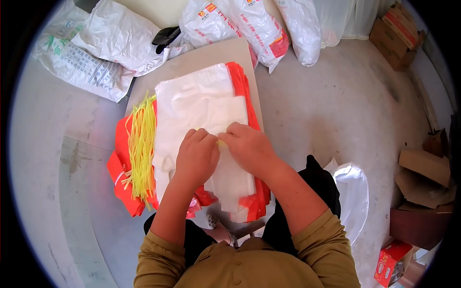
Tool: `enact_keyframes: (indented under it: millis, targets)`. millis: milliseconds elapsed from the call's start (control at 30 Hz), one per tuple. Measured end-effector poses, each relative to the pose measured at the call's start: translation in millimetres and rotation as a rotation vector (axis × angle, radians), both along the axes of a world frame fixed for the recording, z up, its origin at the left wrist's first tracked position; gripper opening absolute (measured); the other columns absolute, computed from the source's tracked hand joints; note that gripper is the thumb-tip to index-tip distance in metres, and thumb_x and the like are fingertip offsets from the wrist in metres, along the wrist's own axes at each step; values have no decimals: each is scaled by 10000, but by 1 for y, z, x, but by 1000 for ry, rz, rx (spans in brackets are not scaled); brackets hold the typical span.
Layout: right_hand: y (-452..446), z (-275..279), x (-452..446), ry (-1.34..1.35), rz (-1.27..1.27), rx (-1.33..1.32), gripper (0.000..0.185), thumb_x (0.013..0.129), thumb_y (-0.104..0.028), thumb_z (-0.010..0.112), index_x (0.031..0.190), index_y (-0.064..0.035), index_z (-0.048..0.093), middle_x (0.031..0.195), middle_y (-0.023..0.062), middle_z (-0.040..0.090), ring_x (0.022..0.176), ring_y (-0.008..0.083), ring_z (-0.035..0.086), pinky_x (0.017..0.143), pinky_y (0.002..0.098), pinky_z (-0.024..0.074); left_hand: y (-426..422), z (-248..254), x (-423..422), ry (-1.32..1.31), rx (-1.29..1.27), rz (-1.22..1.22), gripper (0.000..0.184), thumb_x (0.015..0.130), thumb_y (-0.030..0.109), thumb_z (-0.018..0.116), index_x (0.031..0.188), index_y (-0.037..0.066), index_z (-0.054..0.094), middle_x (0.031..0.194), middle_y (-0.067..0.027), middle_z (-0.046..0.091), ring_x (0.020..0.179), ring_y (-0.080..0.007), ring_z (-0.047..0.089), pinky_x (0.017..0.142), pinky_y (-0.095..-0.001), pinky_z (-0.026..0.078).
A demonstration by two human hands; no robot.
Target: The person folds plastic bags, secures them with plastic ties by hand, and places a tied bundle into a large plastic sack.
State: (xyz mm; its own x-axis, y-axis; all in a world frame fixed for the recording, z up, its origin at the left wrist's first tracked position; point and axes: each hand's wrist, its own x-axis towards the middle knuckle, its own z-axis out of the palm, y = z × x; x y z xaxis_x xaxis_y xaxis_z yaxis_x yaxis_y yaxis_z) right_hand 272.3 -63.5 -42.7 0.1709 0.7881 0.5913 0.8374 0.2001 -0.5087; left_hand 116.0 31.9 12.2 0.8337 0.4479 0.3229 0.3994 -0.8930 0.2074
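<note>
Over a stack of white plastic bags (192, 103), my left hand (197, 154) and my right hand (250, 148) are close together with fingers pinched. A bit of yellow strip (221, 143) shows between them, at the fingertips; most of it is hidden. Beneath my hands, a narrower folded white bag bundle (233, 180) lies lengthwise on the stack. Red bags (245, 86) stick out along the stack's right side. Left of the stack lies a bunch of loose yellow strips (142, 149), resting on folded red bags (124, 185).
The stack lies on a board-like tabletop (254, 89). Filled white sacks (115, 36) and printed plastic bags (259, 29) stand beyond it. A white bag (353, 192) sits by my right knee. Cardboard boxes (425, 175) and a red box (391, 261) are at the right.
</note>
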Motion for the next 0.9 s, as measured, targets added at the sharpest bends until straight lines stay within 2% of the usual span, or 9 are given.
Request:
enact_keyframes:
  millis: [167,267,433,667,767,900]
  targets:
    - [-1,4,-1,124,13,-102,171,901,-74,653,1050,-81,737,984,53,639,930,264,667,763,402,558,4,-3,-8,-121,-91,-63,125,844,-20,692,961,24,690,908,-122,627,894,-340,585,803,-431,497]
    - [3,0,2,161,67,-27,135,865,-74,705,993,-99,736,982,53,661,919,276,675,757,394,565,7,-6,-11,-155,-201,-31,131,844,-24,700,966,21,706,928,-135,648,921,-351,608,829,-425,511]
    - [3,7,-2,72,36,-12,58,836,-111,744,887,-93,723,927,45,659,878,268,664,735,399,560,9,-7,-13,-180,-361,27,97,872,-16,700,965,-6,722,951,-142,669,932,-351,641,825,-411,525]
    - [4,6,-2,61,10,50,32,840,-106,732,855,-78,727,861,34,673,852,256,658,722,395,557,13,-14,-16,-259,-287,-16,208,854,-83,641,1012,-4,751,941,-152,674,914,-340,655,818,-403,538]
    - [5,1,-2,53,3,27,71,849,-137,723,896,-94,756,871,26,663,870,246,655,713,391,554,15,-25,-17,-258,-193,0,244,851,-108,632,1028,3,759,947,-147,674,896,-327,658,787,-393,538]
    - [3,1,-2,67,-8,9,102,835,-98,732,930,-85,768,944,30,723,891,253,676,759,385,573,15,-33,-16,-277,-141,28,267,860,-127,638,1047,14,765,941,-133,677,850,-306,661,728,-375,531]
